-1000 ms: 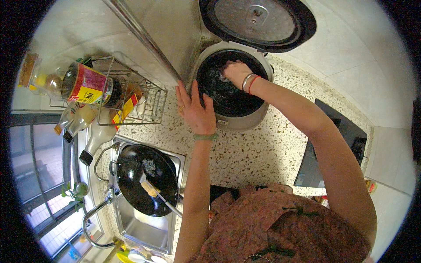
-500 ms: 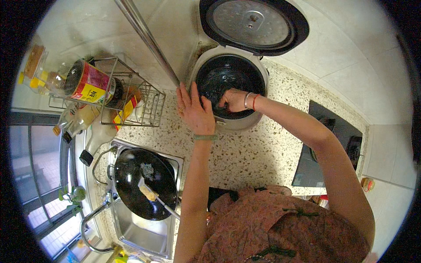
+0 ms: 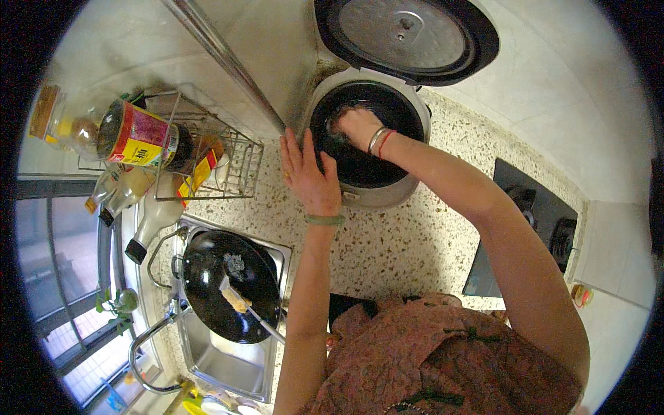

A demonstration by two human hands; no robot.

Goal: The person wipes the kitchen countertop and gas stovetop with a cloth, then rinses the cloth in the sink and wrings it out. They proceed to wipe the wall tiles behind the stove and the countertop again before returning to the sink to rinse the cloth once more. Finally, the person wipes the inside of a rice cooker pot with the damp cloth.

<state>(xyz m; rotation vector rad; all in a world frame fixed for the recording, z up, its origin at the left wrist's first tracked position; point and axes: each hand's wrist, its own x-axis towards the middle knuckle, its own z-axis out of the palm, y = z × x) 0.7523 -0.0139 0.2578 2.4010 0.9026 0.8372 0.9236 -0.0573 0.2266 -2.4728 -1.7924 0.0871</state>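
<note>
A rice cooker (image 3: 377, 199) with a pale body and a dark inner pot (image 3: 377, 169) stands on the counter, its lid (image 3: 404, 34) raised behind it. My right hand (image 3: 357, 127) reaches down into the pot near its left wall, with curled fingers. The fingertips and whatever they hold are hidden, and the pot's dark inside looks wet and shiny. My left hand (image 3: 311, 176) rests against the cooker's left rim. Its fingers are stretched out and it holds nothing.
A wire rack (image 3: 238, 166) with jars and bottles stands at left. Below it, a black wok (image 3: 228, 287) with a long-handled brush (image 3: 238, 301) sits over the sink (image 3: 228, 366). A metal pole (image 3: 228, 66) slants to the counter. At right lies a black cooktop (image 3: 494, 256).
My right hand has moved from the pot's near side up and left, deeper into the pot. My left hand stays at the rim.
</note>
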